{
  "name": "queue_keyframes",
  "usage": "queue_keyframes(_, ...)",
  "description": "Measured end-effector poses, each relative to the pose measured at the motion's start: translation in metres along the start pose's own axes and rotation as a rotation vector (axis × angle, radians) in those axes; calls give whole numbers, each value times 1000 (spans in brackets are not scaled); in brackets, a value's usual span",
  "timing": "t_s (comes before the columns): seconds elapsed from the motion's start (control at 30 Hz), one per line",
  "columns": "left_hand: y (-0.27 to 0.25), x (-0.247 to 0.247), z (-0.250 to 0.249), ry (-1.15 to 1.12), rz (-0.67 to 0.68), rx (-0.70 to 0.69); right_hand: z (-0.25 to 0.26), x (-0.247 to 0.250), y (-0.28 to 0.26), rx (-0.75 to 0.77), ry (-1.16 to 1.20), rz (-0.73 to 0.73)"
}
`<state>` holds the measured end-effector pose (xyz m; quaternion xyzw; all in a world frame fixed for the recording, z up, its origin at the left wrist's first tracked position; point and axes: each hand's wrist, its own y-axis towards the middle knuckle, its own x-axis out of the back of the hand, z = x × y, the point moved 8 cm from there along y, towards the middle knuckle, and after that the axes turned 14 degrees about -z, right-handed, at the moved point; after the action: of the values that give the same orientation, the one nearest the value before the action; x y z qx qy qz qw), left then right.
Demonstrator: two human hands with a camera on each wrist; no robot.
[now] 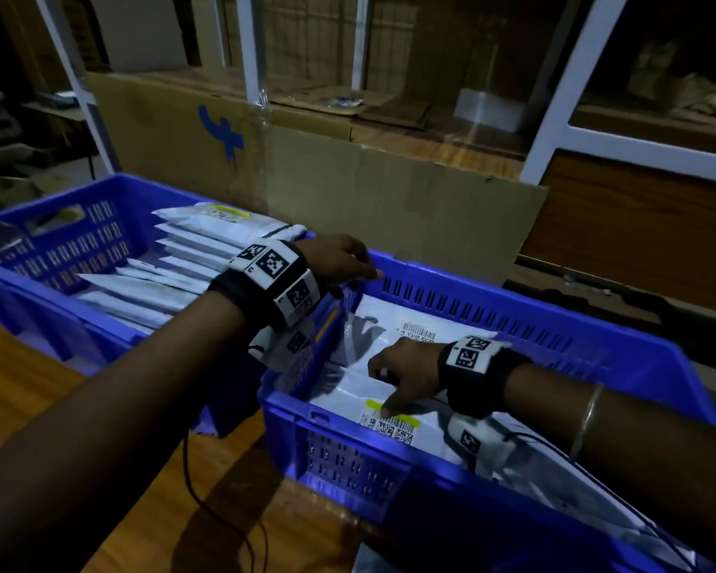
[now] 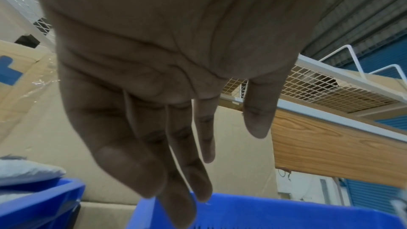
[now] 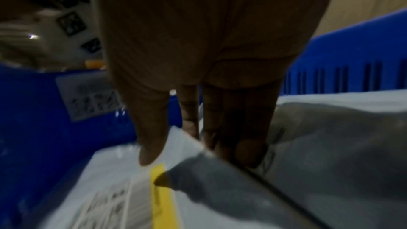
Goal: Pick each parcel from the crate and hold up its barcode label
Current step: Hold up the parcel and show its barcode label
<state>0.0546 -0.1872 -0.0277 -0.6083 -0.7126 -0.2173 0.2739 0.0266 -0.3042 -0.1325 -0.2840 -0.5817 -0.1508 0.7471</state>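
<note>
The blue crate (image 1: 513, 301) on the right holds white plastic parcels. The top parcel (image 1: 348, 392) carries a barcode label (image 1: 393, 423) with a yellow strip. My right hand (image 1: 383, 390) pinches this parcel's edge. In the right wrist view the thumb (image 3: 152, 145) lies on top by the yellow strip (image 3: 163, 198), and the fingers (image 3: 249, 149) curl behind the edge. A second parcel's barcode (image 1: 420, 333) shows farther back. My left hand (image 1: 360, 275) hovers over the crate's far left corner, fingers (image 2: 187, 171) straight, holding nothing.
A second blue crate (image 1: 58, 250) on the left holds several white parcels (image 1: 182, 262) stacked on edge. Both crates stand on a wooden table (image 1: 25, 386). Cardboard sheets (image 1: 389, 208) and white shelf posts (image 1: 563, 88) rise right behind the crates.
</note>
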Motion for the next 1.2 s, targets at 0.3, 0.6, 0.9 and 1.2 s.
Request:
queue_keyframes(0.3, -4, 8, -9, 17, -15, -13, -53, 54, 6, -197, -126, -249)
queue_keyframes(0.6, -7, 9, -7, 9, -13, 8, -68, 29, 7, -283, -7, -137)
queue_keyframes(0.9, -11, 11, -8, 41, -8, -5, -86, 62, -8, -318, 129, -255)
queue_keyframes(1.2, -10, 20, -15, -50, -23, -10, -89, 105, -26, -292, 269, -412)
